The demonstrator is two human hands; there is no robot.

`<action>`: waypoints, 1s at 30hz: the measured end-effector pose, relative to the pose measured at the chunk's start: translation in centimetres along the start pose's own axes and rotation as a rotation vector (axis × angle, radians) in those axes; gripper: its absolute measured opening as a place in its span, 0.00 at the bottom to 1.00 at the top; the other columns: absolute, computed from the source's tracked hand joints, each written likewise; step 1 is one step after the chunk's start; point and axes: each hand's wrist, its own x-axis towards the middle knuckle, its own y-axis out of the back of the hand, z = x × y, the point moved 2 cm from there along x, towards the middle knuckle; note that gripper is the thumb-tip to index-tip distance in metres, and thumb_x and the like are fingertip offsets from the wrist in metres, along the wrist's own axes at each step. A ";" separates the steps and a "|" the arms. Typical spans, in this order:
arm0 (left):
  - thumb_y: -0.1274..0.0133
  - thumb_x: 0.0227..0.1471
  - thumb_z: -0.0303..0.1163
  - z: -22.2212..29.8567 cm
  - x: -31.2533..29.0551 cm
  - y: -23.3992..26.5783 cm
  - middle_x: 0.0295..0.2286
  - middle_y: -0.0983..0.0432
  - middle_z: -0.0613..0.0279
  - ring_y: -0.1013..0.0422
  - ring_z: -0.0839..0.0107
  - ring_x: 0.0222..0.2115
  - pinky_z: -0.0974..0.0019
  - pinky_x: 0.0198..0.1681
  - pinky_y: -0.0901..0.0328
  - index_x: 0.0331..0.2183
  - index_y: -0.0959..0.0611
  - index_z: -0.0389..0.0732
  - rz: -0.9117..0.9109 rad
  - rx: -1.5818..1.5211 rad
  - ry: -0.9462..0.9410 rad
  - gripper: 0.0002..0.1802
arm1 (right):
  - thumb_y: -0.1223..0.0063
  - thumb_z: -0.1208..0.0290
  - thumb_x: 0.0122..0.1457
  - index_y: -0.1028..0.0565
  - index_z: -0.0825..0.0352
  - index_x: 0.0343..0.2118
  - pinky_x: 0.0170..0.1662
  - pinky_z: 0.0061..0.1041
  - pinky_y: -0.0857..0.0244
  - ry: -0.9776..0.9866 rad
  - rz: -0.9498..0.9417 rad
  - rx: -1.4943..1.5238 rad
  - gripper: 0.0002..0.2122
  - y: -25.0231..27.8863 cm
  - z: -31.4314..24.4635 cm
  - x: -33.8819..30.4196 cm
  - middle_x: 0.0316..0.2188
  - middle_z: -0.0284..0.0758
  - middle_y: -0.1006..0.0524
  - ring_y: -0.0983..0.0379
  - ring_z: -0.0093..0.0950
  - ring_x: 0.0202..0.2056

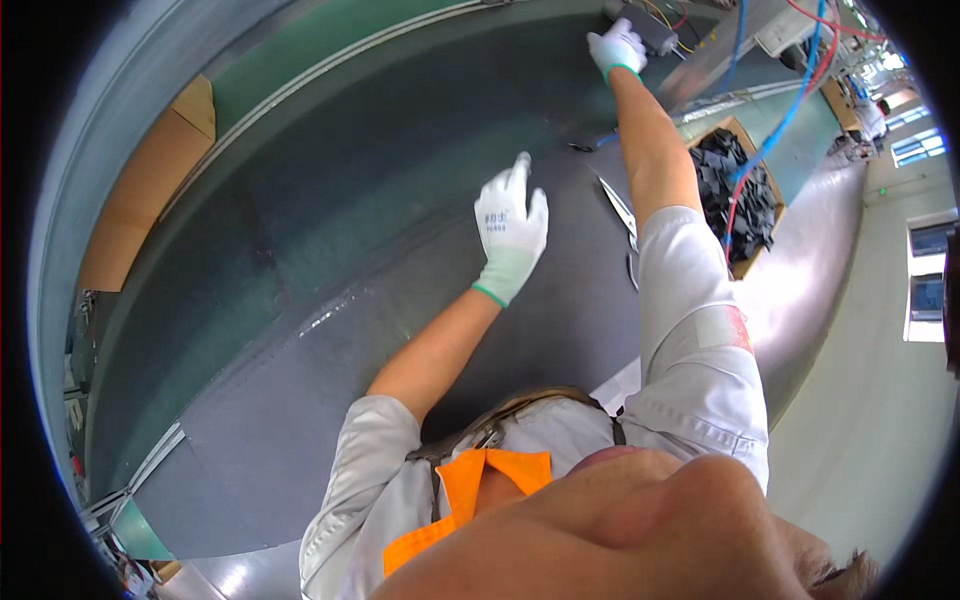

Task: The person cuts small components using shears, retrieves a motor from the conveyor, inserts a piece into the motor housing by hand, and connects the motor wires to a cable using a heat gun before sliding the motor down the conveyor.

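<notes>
My left hand [510, 225], in a white glove with a green cuff, is over the dark work surface [400, 190]. Its index finger and thumb stretch out apart, and nothing is in it. Farther off, at the top of the view, my right hand [617, 48] wears a matching glove. Its thumb and fingers are apart, right beside a dark grey box-shaped device [648, 32]; whether they touch it I cannot tell. A pair of scissors [620, 212] with long metal blades lies beside my right forearm, its handles partly hidden by my sleeve.
At the right, a cardboard box [778, 205] holds many black pieces [720, 185]. Blue and red hoses [795, 105] hang near it, by a metal machine part [725, 55]. A small dark item with a blue end [600, 142] lies nearby. Brown cardboard [150, 185] stands at the far left.
</notes>
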 end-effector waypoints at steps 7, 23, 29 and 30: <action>0.45 0.49 0.24 0.8 0.3 0.9 0.43 0.22 0.53 0.27 0.54 0.44 0.53 0.51 0.35 0.57 0.25 0.36 -0.085 -0.055 -0.030 0.30 | 0.43 0.37 0.54 0.49 0.65 0.70 0.65 0.53 0.47 -0.184 0.127 -0.155 0.49 -1.2 1.9 7.1 0.65 0.52 0.39 0.43 0.54 0.65; 0.44 0.47 0.23 1.3 -0.6 1.2 0.45 0.23 0.51 0.28 0.53 0.46 0.53 0.52 0.35 0.54 0.25 0.33 -0.159 -0.183 -0.051 0.29 | 0.53 0.32 0.58 0.49 0.58 0.72 0.66 0.62 0.54 -0.388 0.068 -0.178 0.46 -4.8 5.0 10.5 0.70 0.49 0.47 0.52 0.50 0.70; 0.43 0.49 0.28 1.9 0.5 1.4 0.45 0.24 0.51 0.29 0.52 0.47 0.52 0.51 0.36 0.55 0.24 0.36 -0.248 -0.076 -0.031 0.30 | 0.54 0.32 0.54 0.47 0.71 0.69 0.66 0.53 0.50 -0.204 -0.024 -0.060 0.50 -4.4 2.7 10.3 0.65 0.59 0.39 0.45 0.57 0.67; 0.43 0.49 0.29 2.1 0.5 1.2 0.45 0.24 0.52 0.29 0.52 0.47 0.52 0.52 0.36 0.55 0.24 0.36 -0.251 -0.068 -0.052 0.30 | 0.57 0.33 0.55 0.46 0.73 0.68 0.67 0.53 0.52 -0.137 -0.042 -0.039 0.49 -4.4 3.2 10.7 0.64 0.61 0.38 0.43 0.59 0.65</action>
